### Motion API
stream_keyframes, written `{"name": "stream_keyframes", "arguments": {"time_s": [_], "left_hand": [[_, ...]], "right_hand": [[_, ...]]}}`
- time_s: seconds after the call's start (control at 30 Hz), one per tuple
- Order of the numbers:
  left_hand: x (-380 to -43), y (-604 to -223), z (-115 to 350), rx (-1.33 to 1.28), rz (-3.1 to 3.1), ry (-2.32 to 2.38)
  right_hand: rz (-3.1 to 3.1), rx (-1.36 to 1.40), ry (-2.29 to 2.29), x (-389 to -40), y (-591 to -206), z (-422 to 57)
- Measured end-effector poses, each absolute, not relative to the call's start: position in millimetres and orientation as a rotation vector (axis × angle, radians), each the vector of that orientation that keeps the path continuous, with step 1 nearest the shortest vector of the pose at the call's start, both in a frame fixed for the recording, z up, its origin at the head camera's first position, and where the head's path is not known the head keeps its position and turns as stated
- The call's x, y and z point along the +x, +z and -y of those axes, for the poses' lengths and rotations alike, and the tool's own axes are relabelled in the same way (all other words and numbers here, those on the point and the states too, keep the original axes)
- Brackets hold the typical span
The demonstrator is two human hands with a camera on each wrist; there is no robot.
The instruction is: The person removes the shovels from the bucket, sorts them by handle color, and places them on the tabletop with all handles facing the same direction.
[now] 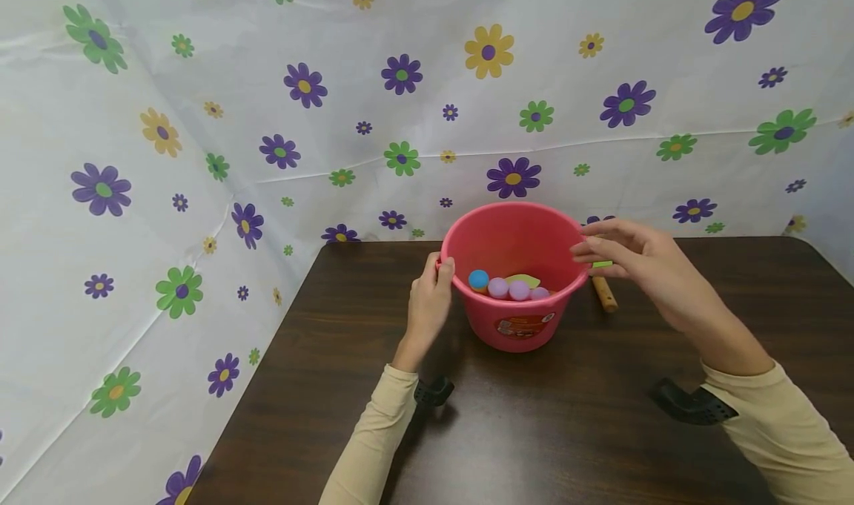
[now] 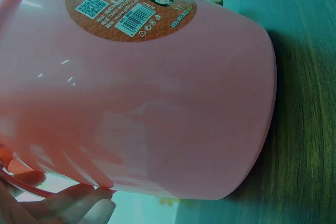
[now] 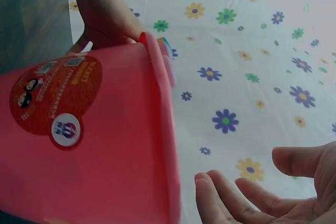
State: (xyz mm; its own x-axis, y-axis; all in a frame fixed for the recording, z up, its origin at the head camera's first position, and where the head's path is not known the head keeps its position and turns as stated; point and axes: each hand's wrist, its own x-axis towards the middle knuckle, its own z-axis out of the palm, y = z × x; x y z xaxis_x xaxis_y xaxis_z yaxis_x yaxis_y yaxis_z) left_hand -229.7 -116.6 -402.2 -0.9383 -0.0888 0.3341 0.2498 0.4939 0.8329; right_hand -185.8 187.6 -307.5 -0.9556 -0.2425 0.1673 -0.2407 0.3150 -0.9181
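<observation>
A pink plastic bucket (image 1: 482, 317) stands on the dark wooden table, an oval label (image 2: 131, 11) on its side. Inside it lie a blue ball (image 1: 478, 279), several purple balls (image 1: 498, 288) and a yellow-green piece (image 1: 525, 279) whose kind I cannot tell. My left hand (image 1: 429, 301) grips the bucket's rim on the left side, by the red handle (image 2: 32, 188). On the other side, my right hand (image 1: 643, 264) hovers by the rim with its fingers spread loosely. The right wrist view shows those fingers (image 3: 231, 200) apart from the bucket, holding nothing.
A wooden handle (image 1: 605, 295) with a bright green part (image 1: 602, 264) lies behind the bucket's right side, partly hidden by my right hand. A white flowered cloth (image 1: 373, 119) hangs behind the table (image 1: 534, 416) and along its left side.
</observation>
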Motion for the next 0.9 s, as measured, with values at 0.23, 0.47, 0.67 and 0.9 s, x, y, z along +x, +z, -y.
{"name": "stream_keyframes", "arguments": {"time_s": [0.23,0.47,0.67,0.9], "left_hand": [[-230.0,-403.8,117.1,-0.148,2.405,-1.432],[-230.9,-404.2,117.7,-0.155,2.413,-1.423],[-230.4,-403.5,117.9,-0.151,2.411,-1.414],[-229.9,-403.1,118.4,-0.157,2.408,-1.423]], "right_hand": [[-2.496,-0.429,-1.713,-190.5,-305.4,-173.1],[-2.480,-0.437,-1.673,-196.6,-303.6,-158.5],[-2.511,-0.486,-1.605,-204.8,-306.1,-143.1],[-2.548,-0.525,-1.524,-213.0,-310.6,-129.2]]}}
